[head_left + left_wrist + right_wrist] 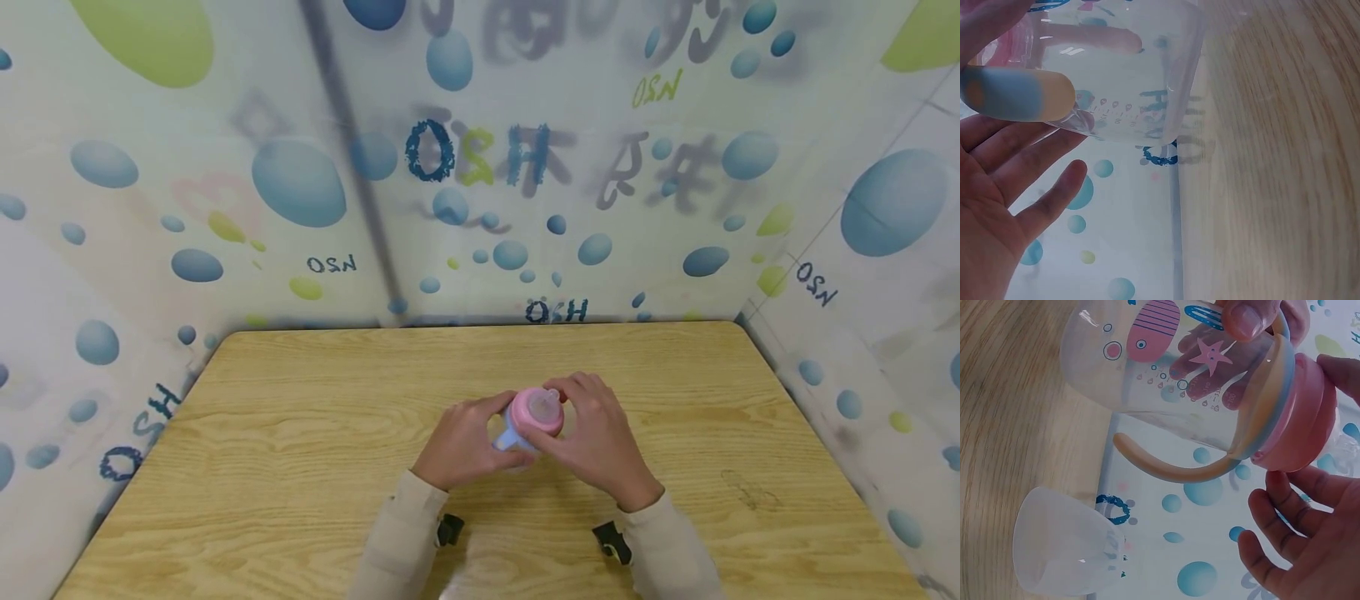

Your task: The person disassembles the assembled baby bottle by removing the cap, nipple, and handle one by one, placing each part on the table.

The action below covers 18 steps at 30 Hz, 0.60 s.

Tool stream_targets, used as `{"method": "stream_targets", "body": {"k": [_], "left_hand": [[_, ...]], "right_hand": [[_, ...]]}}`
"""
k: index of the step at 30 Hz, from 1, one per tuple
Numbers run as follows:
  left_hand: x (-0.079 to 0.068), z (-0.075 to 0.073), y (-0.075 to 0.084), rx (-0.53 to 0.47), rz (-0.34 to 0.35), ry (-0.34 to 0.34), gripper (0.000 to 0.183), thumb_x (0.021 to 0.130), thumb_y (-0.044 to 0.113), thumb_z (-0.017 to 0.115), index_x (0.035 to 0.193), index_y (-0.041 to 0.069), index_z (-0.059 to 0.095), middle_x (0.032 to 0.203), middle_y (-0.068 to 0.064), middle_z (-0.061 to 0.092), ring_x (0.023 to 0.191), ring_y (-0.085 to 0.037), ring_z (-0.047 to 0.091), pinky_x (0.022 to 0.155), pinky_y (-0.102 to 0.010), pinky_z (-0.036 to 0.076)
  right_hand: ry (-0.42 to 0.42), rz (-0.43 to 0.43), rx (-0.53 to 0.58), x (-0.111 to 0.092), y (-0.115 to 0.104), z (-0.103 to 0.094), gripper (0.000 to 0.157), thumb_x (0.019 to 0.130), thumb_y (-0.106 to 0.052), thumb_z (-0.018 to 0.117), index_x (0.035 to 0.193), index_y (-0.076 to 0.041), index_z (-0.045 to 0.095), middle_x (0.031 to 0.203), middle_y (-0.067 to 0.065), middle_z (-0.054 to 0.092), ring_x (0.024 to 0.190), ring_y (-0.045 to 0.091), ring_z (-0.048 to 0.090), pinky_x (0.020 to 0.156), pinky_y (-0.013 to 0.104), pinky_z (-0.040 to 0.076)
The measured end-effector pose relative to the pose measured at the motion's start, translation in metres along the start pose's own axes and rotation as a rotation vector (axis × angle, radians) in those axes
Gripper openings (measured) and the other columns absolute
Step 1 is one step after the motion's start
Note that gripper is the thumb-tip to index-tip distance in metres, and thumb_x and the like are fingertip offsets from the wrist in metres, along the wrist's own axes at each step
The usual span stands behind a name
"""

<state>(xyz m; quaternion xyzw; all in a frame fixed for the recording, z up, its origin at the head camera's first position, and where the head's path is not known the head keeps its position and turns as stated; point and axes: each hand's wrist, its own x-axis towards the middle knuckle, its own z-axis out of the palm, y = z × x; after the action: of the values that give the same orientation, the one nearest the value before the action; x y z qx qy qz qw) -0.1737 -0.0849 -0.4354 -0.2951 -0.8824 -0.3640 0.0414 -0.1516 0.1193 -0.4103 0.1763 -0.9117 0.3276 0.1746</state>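
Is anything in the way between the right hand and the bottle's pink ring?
No, nothing visible is: the right hand touches the pink ring. The cup stands apart, not between them.

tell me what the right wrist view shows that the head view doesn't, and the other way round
Only the right wrist view shows the pink fish and starfish printed on the bottle. The translucent cap is plain there too; I can't tell whether a faint outline in the head view is the same thing.

Only the head view shows the beige sleeves and the table's far corners.

Both show the bottle with its pink collar, the left hand, the right hand, the table and bubble-patterned walls.
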Motion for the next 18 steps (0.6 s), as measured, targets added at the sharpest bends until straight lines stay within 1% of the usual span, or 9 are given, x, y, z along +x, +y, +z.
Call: {"method": "stream_targets", "body": {"k": [5,10,13,18], "left_hand": [[0.0001,0.0006,-0.0003,-0.010,0.009,-0.014,0.071,0.076,0.045,0.085,0.135,0.012,0.062,0.120,0.001,0.070,0.097,-0.007,0.065,0.080,-0.035,0.055],[0.0004,0.0008,0.0003,-0.022,0.020,-0.022,0.071,0.077,0.047,0.084,0.135,0.013,0.061,0.118,0.002,0.070,0.094,-0.005,0.065,0.078,-0.035,0.056],[0.0006,0.0008,0.0007,-0.028,0.021,-0.024,0.071,0.076,0.045,0.085,0.135,0.013,0.061,0.118,0.002,0.070,0.095,-0.006,0.065,0.079,-0.037,0.056],[0.0006,0.0008,0.0008,-0.034,0.014,-0.027,0.072,0.076,0.041,0.086,0.136,0.011,0.061,0.122,0.001,0.069,0.101,-0.008,0.065,0.083,-0.041,0.056]], "right_hand": [[-0.011,-0.013,0.031,-0.0003,0.0009,0.0002,0.051,0.075,-0.042,0.084,0.111,-0.010,0.068,0.102,-0.001,0.061,0.099,0.023,0.055,0.081,0.045,0.051],[-0.022,-0.029,0.059,0.0000,0.0018,-0.0005,0.049,0.073,-0.033,0.085,0.114,-0.011,0.068,0.104,-0.002,0.059,0.098,0.019,0.054,0.080,0.043,0.052],[-0.025,-0.036,0.086,-0.0001,0.0025,-0.0011,0.050,0.072,-0.029,0.085,0.115,-0.011,0.068,0.105,-0.001,0.059,0.098,0.016,0.053,0.079,0.042,0.053],[-0.030,-0.057,0.124,-0.0001,0.0042,-0.0014,0.050,0.071,-0.022,0.083,0.117,-0.011,0.067,0.108,-0.001,0.058,0.098,0.016,0.052,0.079,0.042,0.052]]}}
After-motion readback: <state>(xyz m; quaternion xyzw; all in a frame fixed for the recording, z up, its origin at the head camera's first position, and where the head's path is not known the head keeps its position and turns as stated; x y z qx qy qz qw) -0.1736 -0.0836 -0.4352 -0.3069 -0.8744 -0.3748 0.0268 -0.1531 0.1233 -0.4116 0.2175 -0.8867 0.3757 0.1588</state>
